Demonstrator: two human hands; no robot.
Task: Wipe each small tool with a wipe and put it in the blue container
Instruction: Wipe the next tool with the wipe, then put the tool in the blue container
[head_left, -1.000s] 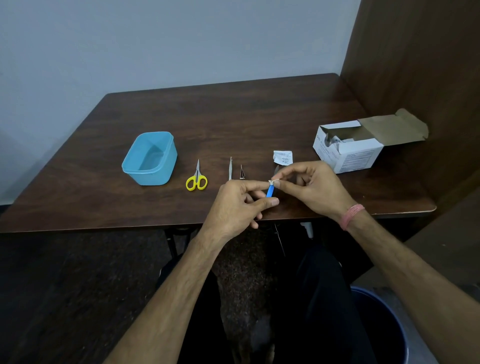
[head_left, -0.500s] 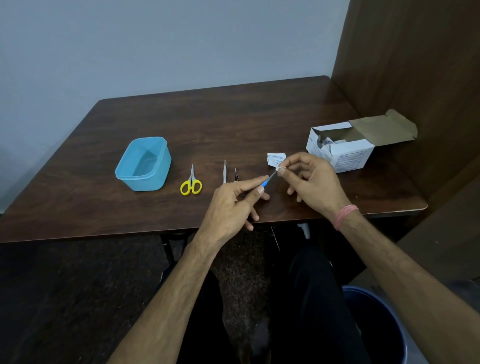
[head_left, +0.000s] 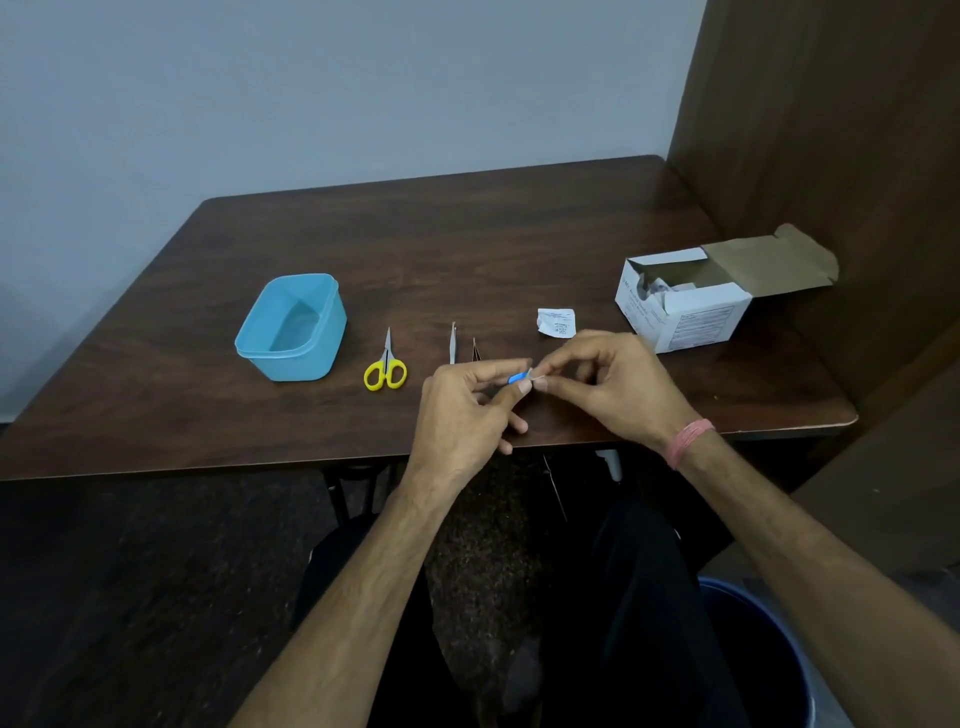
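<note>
My left hand (head_left: 462, 410) pinches a small tool with a blue handle (head_left: 517, 378) just above the table's front edge. My right hand (head_left: 613, 384) pinches a small white wipe (head_left: 535, 375) around the tool's metal end, which is hidden. The empty blue container (head_left: 291, 327) stands at the left. Between it and my hands lie yellow-handled scissors (head_left: 385, 366), a slim metal tool (head_left: 453, 343) and a thin dark tool (head_left: 475, 351), partly behind my left hand.
A torn white wipe packet (head_left: 556, 322) lies beyond my right hand. An open white cardboard box (head_left: 685, 306) of packets sits at the right by a wooden partition (head_left: 831, 130). A blue bin (head_left: 753, 654) stands on the floor under my right arm.
My right hand slid the wipe back along the tool toward the blue handle, so the metal tip that showed half a second ago is covered. Both hands stay at the front edge.
</note>
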